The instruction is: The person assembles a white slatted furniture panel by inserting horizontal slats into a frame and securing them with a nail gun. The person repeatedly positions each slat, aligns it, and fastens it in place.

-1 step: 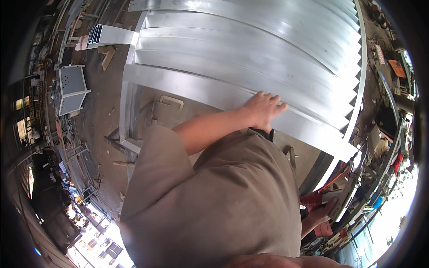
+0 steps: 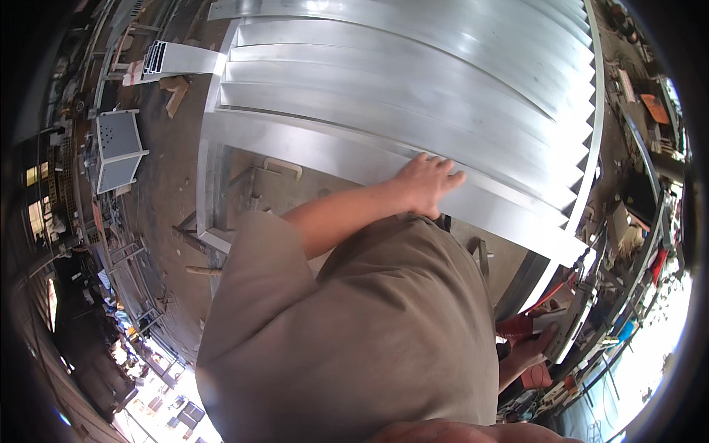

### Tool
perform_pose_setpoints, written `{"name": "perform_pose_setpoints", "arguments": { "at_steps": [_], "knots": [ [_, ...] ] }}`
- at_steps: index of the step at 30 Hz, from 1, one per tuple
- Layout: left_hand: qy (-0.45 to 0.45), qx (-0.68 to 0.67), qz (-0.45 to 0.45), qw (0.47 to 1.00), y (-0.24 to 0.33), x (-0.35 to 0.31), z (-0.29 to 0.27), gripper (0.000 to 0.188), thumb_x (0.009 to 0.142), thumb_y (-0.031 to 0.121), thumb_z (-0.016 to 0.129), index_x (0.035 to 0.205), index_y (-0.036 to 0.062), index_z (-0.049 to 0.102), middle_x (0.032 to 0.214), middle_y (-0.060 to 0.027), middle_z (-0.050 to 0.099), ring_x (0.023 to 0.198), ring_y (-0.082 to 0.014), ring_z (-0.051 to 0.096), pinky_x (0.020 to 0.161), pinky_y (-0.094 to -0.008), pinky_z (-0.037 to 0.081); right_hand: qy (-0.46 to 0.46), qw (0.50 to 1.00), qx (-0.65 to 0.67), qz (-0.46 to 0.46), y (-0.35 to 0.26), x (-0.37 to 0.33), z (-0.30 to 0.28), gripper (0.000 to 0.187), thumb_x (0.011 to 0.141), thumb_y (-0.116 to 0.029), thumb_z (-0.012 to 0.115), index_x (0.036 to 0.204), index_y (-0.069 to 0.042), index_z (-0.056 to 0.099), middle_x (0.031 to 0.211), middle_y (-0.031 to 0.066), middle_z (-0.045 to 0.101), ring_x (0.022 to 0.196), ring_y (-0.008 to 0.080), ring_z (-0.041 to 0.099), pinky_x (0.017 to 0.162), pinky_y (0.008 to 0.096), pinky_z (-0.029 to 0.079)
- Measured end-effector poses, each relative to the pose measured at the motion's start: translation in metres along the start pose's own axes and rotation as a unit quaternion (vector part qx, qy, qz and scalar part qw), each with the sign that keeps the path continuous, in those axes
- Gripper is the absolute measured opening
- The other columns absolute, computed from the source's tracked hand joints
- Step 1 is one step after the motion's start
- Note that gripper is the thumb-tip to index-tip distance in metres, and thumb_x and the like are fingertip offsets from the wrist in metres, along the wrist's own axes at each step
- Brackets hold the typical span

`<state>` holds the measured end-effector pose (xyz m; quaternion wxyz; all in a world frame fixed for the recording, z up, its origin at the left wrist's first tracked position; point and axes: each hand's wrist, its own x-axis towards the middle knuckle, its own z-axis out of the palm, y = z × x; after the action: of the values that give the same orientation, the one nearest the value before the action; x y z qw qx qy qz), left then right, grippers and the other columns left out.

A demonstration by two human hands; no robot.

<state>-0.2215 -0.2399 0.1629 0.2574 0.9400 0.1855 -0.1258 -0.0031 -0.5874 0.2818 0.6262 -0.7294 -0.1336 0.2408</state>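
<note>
A large silvery metal frame with overlapping louvre slats [image 2: 384, 81] lies in front of me. My left hand [image 2: 428, 181] rests on its near rail [image 2: 310, 144], fingers spread over the top face and the thumb side toward me. Low on the right, my right hand [image 2: 543, 343] is closed around a hand-held tool with a red part [image 2: 517, 326] and a long pale grey body [image 2: 567, 332]. The tool's tip points toward the frame's near right corner. Its exact kind I cannot make out. My torso hides part of the right arm.
Stacked metal profiles [image 2: 181, 59] jut out beyond the frame's left side. Farther left, a grey box-like panel [image 2: 120, 150] stands on the floor. Under the near rail are a bent pale handle [image 2: 283, 167] and dark supports. Clutter and an orange item [image 2: 654, 108] line the right.
My left hand has slid very slightly to the left on the rail. The tool in my right hand has shifted a little.
</note>
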Motion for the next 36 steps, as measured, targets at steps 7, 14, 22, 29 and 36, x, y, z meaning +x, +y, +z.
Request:
{"name": "perform_pose_setpoints", "arguments": {
  "at_steps": [7,14,22,29,36],
  "knots": [
    [0.004,0.006,-0.054,0.999,-0.040,-0.037,0.078,0.092,0.070,0.040,0.082,0.151,0.0182,0.045,0.129,-0.0151,0.055,0.122,-0.0342,0.056,0.104,-0.0480,0.042,0.021,0.999,-0.034,-0.015,0.018,-0.004,-0.010,0.051,0.102,-0.029,0.059,0.135,0.009,0.052,0.119,0.0199,0.064,0.086,0.0222,0.069,0.074,0.0357,0.059],
    [0.028,0.015,-0.046,0.998,-0.052,-0.032,0.112,0.088,0.070,0.040,0.083,0.148,0.0190,0.047,0.125,-0.0125,0.054,0.116,-0.0304,0.057,0.097,-0.0451,0.043,0.046,0.995,-0.063,-0.061,0.008,-0.009,0.019,0.046,0.101,-0.025,0.060,0.132,0.008,0.052,0.117,0.0189,0.064,0.085,0.0217,0.070,0.072,0.0357,0.059],
    [0.027,0.020,-0.024,0.999,-0.054,-0.043,0.118,0.087,0.075,0.038,0.081,0.150,0.0171,0.045,0.127,-0.0114,0.052,0.116,-0.0296,0.054,0.098,-0.0441,0.043,0.067,0.996,-0.057,-0.028,0.003,-0.017,0.049,0.044,0.101,-0.022,0.059,0.133,0.007,0.050,0.116,0.0193,0.064,0.085,0.0227,0.070,0.069,0.0369,0.060],
    [0.019,0.020,-0.018,0.999,-0.060,-0.047,0.131,0.089,0.078,0.041,0.080,0.154,0.0175,0.042,0.131,-0.0119,0.052,0.119,-0.0302,0.053,0.101,-0.0443,0.042,0.068,0.993,-0.086,-0.030,0.006,-0.023,0.055,0.042,0.101,-0.021,0.059,0.132,0.007,0.052,0.114,0.0185,0.065,0.085,0.0233,0.071,0.071,0.0366,0.059],
    [0.050,-0.007,0.003,0.999,-0.066,-0.051,0.126,0.082,0.086,0.054,0.075,0.152,0.0170,0.045,0.141,-0.0138,0.051,0.125,-0.0313,0.053,0.104,-0.0445,0.042,0.052,0.995,-0.074,-0.030,0.011,-0.024,0.061,0.040,0.102,-0.021,0.058,0.130,0.007,0.055,0.112,0.0171,0.066,0.086,0.0223,0.071,0.077,0.0369,0.058]
  ]
}}
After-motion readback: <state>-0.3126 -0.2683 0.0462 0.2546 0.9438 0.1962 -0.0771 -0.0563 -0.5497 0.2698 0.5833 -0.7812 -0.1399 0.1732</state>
